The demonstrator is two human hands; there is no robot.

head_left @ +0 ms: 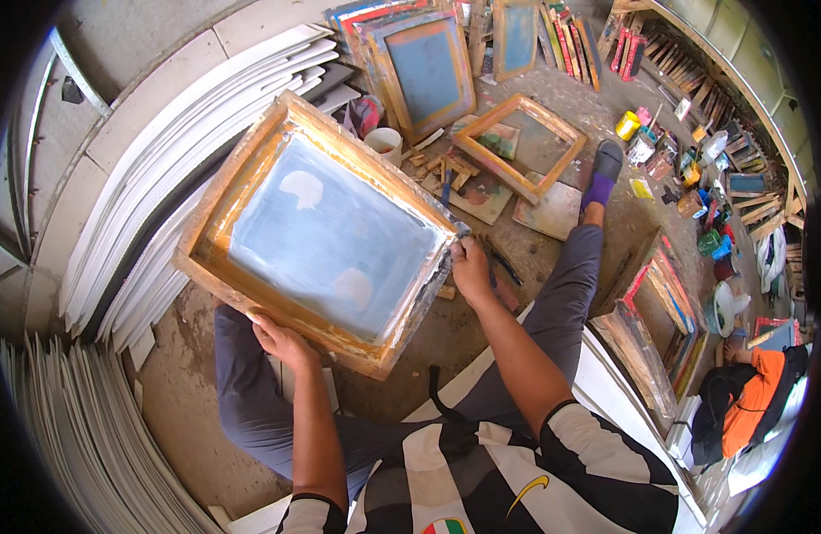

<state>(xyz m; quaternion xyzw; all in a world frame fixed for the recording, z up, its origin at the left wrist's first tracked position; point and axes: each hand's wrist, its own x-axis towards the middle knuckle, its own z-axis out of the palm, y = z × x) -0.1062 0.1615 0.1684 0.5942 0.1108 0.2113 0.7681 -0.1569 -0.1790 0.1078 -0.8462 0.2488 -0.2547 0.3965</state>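
Observation:
A wooden screen-printing frame (pixel 335 240) with blue-grey mesh is held tilted above my lap. Two pale rounded patches show on its mesh, and orange and white residue lines the inner wood. My left hand (pixel 284 343) grips the frame's lower left side, thumb over the wood. My right hand (pixel 472 265) is closed around the right-hand edge near a corner. Its fingertips are partly hidden behind the wood. Pliers (pixel 501 260) lie on the floor just beyond my right hand.
A bare wooden frame (pixel 566 135) rests on boards ahead, beside wood scraps (pixel 446 169) and a white bucket (pixel 384 142). Stacked white sheets (pixel 161 196) line the left. More screens (pixel 426 76) lean at the back. Paint containers (pixel 642 147) and a stack of frames (pixel 638 356) occupy the right.

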